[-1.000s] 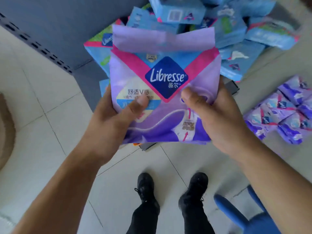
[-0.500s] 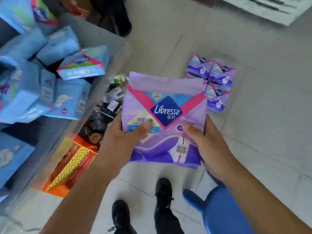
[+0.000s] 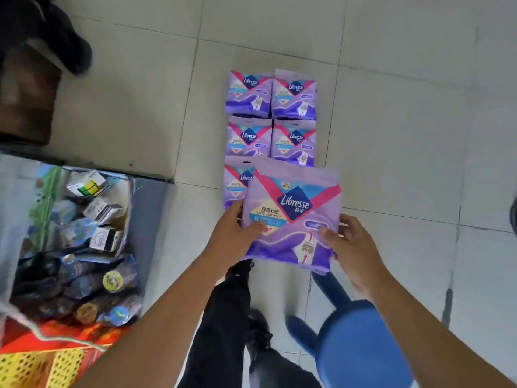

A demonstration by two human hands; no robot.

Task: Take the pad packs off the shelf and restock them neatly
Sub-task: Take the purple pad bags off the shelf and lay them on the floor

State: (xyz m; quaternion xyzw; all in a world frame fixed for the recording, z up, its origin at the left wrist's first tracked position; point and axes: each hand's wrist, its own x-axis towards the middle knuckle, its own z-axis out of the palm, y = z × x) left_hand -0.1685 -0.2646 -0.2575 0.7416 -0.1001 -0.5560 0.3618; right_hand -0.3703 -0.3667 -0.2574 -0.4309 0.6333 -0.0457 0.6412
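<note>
While both hands hold the same purple pad pack (image 3: 291,217) as before, the view has swung away from the shelf of blue packs and now looks down at the tiled floor (image 3: 405,121); the left hand (image 3: 232,236) grips the pack's left edge with its thumb on the front, and the right hand (image 3: 352,247) grips the right lower corner the same way; the pack is in the air, tilted a little, just above the near end of the purple packs on the floor (image 3: 271,119); half a second ago those packs were a small bunch seen past the pack's far right corner, and now five of them show as neat pairs running away from the held pack; the nearest one (image 3: 236,182) peeks out at the held pack's left side, partly hidden behind it; a blue stool (image 3: 361,345) stands below the held pack, close to the person's black shoes (image 3: 260,334); well to the pack's left sits a box of small mixed goods (image 3: 92,247), with a red and yellow crate (image 3: 42,359) near it.
</note>
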